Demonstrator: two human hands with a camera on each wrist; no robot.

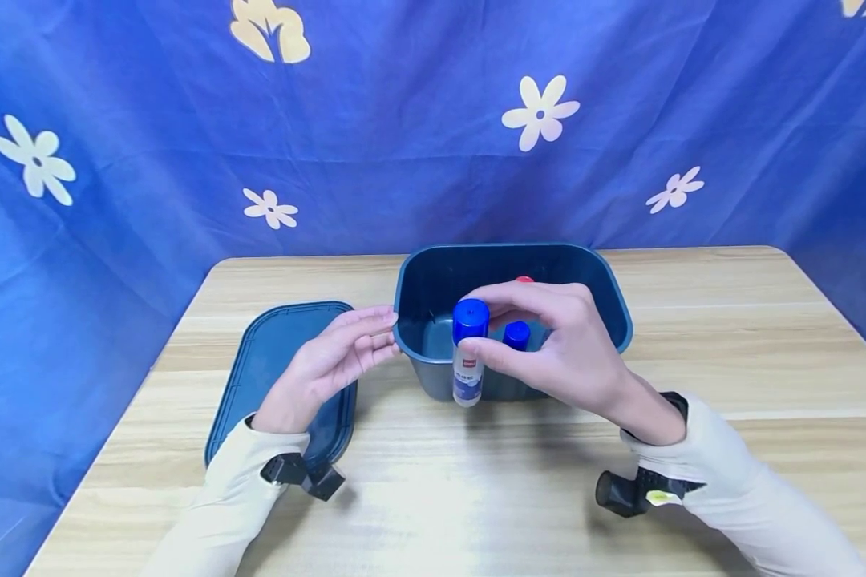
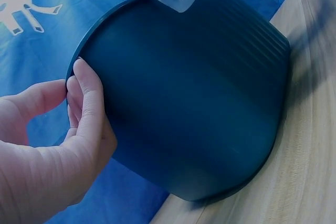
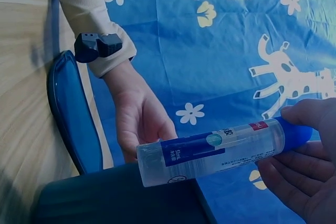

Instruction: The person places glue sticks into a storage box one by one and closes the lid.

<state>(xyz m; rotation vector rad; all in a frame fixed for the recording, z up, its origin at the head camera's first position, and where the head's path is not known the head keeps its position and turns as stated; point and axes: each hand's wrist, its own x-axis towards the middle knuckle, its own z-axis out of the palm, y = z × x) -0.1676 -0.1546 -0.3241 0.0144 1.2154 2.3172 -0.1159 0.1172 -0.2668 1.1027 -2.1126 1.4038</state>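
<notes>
My right hand pinches a clear glue bottle by its blue cap, thumb on one side and fingers on the other. The bottle hangs upright over the near wall of a dark teal storage box. In the right wrist view, the label of the glue bottle shows blue and white with a small red mark. At the box's left end my left hand grips the rim between thumb and fingers, seen close in the left wrist view. Inside the box a blue cap and a red cap show; my right hand partly hides the inside.
A dark teal lid lies on the wooden table to the left, under my left forearm. Behind the table hangs a blue cloth with flower prints. Each wrist wears a small black camera.
</notes>
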